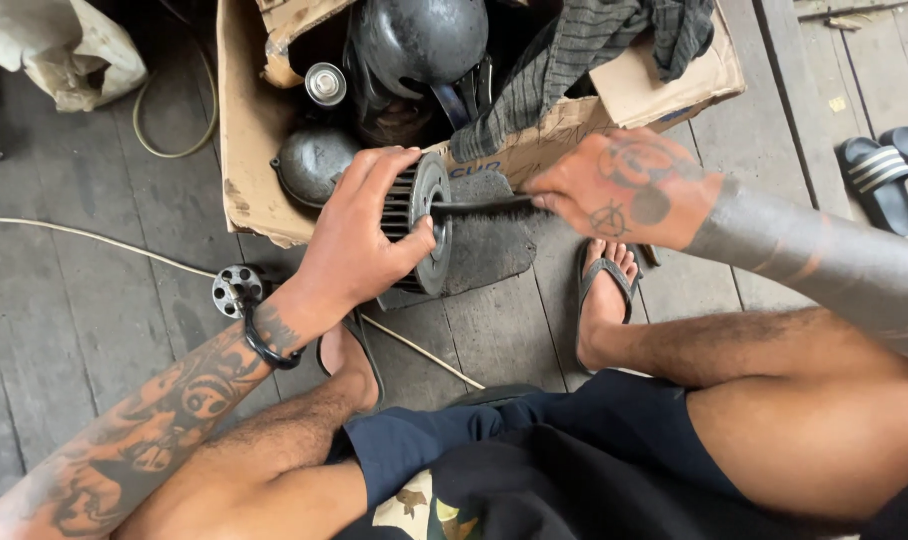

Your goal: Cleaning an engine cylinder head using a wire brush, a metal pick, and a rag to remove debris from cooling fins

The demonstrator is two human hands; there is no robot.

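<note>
While L hand grips fan wheel, axis horiz., R hand holds brush.

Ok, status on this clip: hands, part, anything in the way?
Left hand grips black finned metal wheel. Right hand holds dark brush against it. Nothing blocking.

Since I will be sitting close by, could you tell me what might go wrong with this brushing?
Dust brushed off the blower wheel could drift toward the face above. The left hand grips it by thin fins, which might nick fingers or bend. The brush in the right hand could slip off.
</note>
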